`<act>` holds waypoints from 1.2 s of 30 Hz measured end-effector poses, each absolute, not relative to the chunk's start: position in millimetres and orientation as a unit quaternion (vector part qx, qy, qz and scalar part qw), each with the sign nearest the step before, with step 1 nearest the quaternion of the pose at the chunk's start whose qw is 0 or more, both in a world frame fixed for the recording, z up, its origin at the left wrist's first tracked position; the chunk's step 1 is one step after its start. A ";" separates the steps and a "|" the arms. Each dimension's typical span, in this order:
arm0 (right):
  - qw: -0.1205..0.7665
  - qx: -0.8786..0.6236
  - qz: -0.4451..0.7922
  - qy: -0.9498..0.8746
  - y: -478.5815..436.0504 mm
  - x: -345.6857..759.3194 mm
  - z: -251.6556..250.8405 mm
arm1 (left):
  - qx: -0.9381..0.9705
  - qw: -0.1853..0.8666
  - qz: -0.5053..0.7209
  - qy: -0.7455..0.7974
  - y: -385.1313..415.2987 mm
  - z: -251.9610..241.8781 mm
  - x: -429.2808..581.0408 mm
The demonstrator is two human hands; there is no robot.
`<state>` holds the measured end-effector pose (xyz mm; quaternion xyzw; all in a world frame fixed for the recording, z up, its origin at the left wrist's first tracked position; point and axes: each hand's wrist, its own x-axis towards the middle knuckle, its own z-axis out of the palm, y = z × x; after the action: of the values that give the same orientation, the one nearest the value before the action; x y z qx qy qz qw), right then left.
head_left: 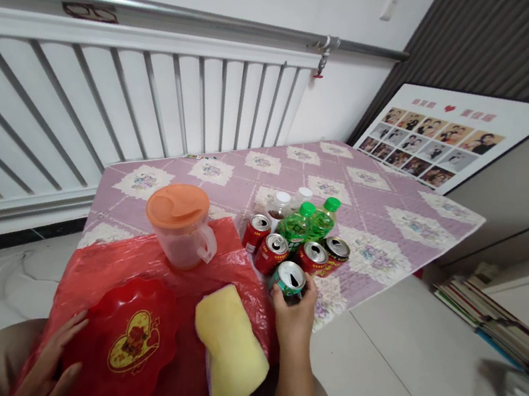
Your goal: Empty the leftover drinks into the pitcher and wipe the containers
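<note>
My right hand (295,308) is wrapped round a green drink can (288,278) whose top is opened. Right behind it stand several red drink cans (273,252) and a dark-topped can (337,249). Two green-capped bottles (298,225) and two white-capped bottles (279,207) rise behind the cans. My left hand (57,359) rests with fingers apart at the left edge of a red scalloped tray (164,343) that has a gold heart design. Between the tray and my right forearm lies a folded yellow cloth (232,348).
A clear pitcher (179,248) with an orange lid stands behind the tray. Red plastic sheeting (97,258) covers the near part of the table, over a purple floral tablecloth (281,160). A white radiator (110,91) runs along the wall; a photo board (437,136) leans at right.
</note>
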<state>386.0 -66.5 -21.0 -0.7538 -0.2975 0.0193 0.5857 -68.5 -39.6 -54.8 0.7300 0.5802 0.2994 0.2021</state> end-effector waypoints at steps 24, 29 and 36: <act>0.594 -0.749 -0.041 -0.291 -101.5 367.0 -27.3 | 0.748 0.232 0.330 0.527 -35.7 -58.8 -61.3; 0.531 -0.740 -0.062 -0.408 -114.4 326.3 -14.4 | 0.746 0.236 0.347 0.517 -33.4 -64.8 -60.4; 0.339 -0.762 -0.037 -0.551 -108.3 263.8 -13.4 | 0.734 0.253 0.368 0.512 -31.4 -70.0 -57.1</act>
<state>263.8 -108.3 -13.4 -0.7617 -0.5510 -0.0374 0.3389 -57.1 -31.4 -70.0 0.7335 0.5121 0.3683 0.2529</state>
